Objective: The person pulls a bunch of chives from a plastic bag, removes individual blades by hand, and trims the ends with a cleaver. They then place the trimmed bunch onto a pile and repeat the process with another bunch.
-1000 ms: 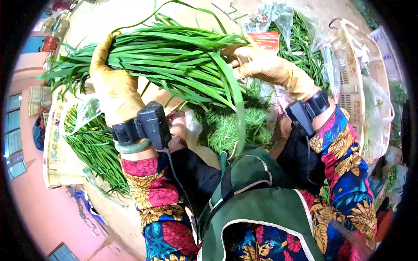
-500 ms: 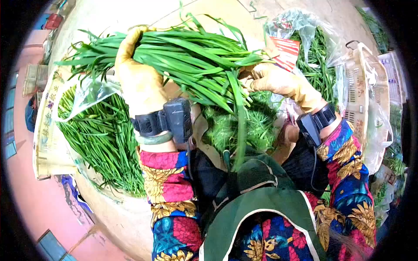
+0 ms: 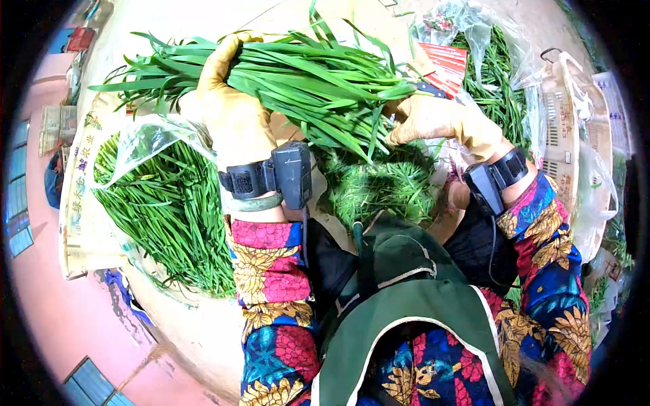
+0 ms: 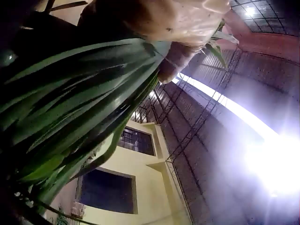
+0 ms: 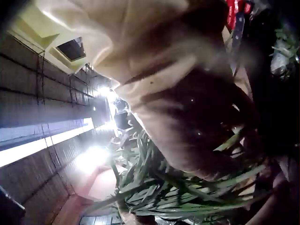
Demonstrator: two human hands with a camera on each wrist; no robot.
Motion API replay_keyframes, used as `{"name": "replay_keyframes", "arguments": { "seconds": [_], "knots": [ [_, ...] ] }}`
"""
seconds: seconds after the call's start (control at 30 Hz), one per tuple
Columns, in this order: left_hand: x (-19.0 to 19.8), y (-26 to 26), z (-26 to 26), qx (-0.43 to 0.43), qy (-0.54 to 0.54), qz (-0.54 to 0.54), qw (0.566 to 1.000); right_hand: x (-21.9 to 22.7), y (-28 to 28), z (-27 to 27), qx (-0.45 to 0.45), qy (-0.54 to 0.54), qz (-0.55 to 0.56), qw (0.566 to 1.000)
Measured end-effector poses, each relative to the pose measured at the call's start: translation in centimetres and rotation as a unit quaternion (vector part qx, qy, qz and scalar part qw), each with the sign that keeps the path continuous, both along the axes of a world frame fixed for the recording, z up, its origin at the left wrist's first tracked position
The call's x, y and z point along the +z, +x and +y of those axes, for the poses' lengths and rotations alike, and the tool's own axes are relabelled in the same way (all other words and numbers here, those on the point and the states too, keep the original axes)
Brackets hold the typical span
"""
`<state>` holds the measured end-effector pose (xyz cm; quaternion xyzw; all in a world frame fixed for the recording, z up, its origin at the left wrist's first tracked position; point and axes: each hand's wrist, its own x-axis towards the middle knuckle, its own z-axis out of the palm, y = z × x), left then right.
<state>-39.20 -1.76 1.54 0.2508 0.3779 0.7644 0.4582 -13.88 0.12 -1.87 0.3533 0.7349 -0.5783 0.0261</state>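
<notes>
My gloved left hand (image 3: 237,111) grips a thick bunch of garlic chives (image 3: 315,78) from the near side, thumb and fingers wrapped round it. The long flat leaves fan out left, and the paler stem ends point right. In the left wrist view the leaves (image 4: 84,89) spread below the glove (image 4: 173,21). My gloved right hand (image 3: 443,122) has its fingers curled at the stem ends; in the right wrist view, leaves (image 5: 187,192) run beneath the glove (image 5: 154,79). A dark blue strip (image 3: 432,89) shows just above the right hand, over a red-and-white card (image 3: 447,66).
More chives (image 3: 166,210) fill a plastic-lined crate (image 3: 74,223) at left. Greens lie in a clear bag (image 3: 525,40) at upper right, beside a cream crate (image 3: 562,128). Loose green trimmings (image 3: 379,186) lie between the knees, before a green apron (image 3: 406,318).
The bunch and the left hand have shifted right in the head view. The right hand has moved slightly right and lower, its fingers curled at the stem ends; the dark blue strip now shows above it.
</notes>
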Motion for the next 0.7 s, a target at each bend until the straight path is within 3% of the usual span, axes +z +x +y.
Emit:
{"name": "replay_keyframes", "arguments": {
  "seconds": [0.07,0.17,0.2,0.27,0.33,0.37,0.4,0.43,0.5,0.53,0.57,0.6,0.63,0.7],
  "knots": [
    [0.0,-0.4,0.1,-0.054,0.011,-0.050,0.997,-3.3,0.4,0.5,0.032,-0.045,0.092,0.994],
    [-0.8,-2.1,0.5,-0.139,0.038,-0.116,0.983,-1.2,0.1,-0.6,-0.041,-0.094,0.156,0.983],
    [-0.6,-1.8,0.4,-0.065,0.023,-0.075,0.995,-1.4,0.2,-0.1,-0.015,-0.072,0.101,0.992],
    [-0.4,-2.6,0.1,-0.093,-0.010,-0.203,0.975,-1.6,0.0,-0.1,0.012,-0.180,0.088,0.980],
    [-0.8,-1.1,-0.9,0.002,-0.046,-0.015,0.999,-0.1,-0.7,-0.8,0.099,-0.080,-0.021,0.992],
    [2.1,0.4,-2.0,-0.074,-0.122,-0.169,0.975,-0.2,-1.4,-1.0,0.170,-0.017,-0.136,0.976],
    [1.3,2.3,-3.1,0.015,-0.028,0.189,0.981,-0.3,-1.3,-1.4,0.182,0.010,-0.151,0.972],
    [1.3,1.2,-1.8,-0.133,-0.064,-0.148,0.978,-0.3,-0.8,-1.6,0.158,-0.007,-0.105,0.982],
    [1.9,2.3,-2.2,-0.157,-0.067,-0.161,0.972,-0.2,-0.2,-1.7,0.107,-0.065,0.007,0.992],
    [1.2,1.3,-2.1,-0.159,-0.128,-0.185,0.961,0.0,-0.3,-1.9,0.100,-0.073,0.036,0.992],
    [0.6,1.0,-1.8,-0.146,-0.090,-0.120,0.978,0.7,-0.5,-1.8,0.117,-0.062,0.033,0.991],
    [-0.2,0.7,-1.5,-0.124,-0.086,-0.157,0.976,1.4,-0.8,-1.8,0.133,-0.050,0.030,0.989],
    [-0.3,0.5,-1.4,-0.148,-0.058,-0.158,0.975,0.4,-0.8,-2.2,0.139,0.057,0.090,0.984],
    [-0.1,0.9,-1.1,-0.178,-0.018,-0.158,0.971,-4.5,-0.4,-2.6,0.162,0.191,0.107,0.962]
  ]
}}
